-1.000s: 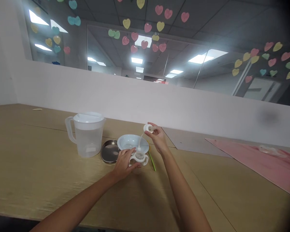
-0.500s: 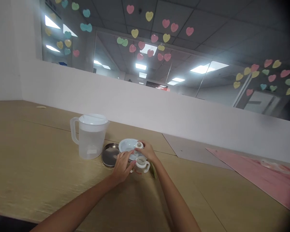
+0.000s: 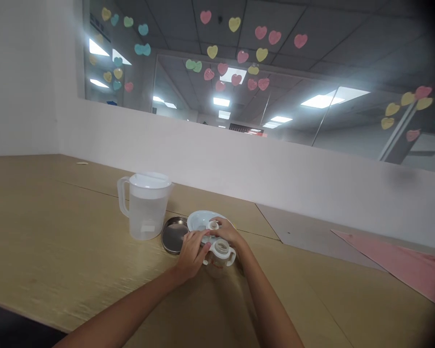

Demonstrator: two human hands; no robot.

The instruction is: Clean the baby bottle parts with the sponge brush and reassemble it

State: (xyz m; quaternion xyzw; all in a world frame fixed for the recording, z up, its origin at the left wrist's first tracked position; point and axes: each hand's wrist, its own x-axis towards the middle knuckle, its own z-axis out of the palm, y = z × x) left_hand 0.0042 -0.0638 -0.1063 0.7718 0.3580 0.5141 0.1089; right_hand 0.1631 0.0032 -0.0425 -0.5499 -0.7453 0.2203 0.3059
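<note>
A clear bottle with white handles (image 3: 220, 254) has its mouth uncovered. My left hand (image 3: 193, 252) is closed at the bottle's left side, its thumb against the collar. Just behind the bottle, my right hand (image 3: 226, 231) grips a small white cap with a nipple (image 3: 212, 225). The left fingertips are close to that cap; whether they touch it is unclear. Behind both hands sits a white bowl (image 3: 198, 220), partly hidden by them. A round metal dish (image 3: 174, 235) lies to the left of my left hand.
A lidded translucent pitcher (image 3: 148, 212) with liquid stands left of the metal dish. A pink cloth (image 3: 391, 261) lies at the right of the table (image 3: 94, 241). A white wall with windows and heart-shaped notes runs behind.
The view has shifted, so the table items appear further right. The cap in my right hand sits slightly lower, and the bottle looks tilted a little more.
</note>
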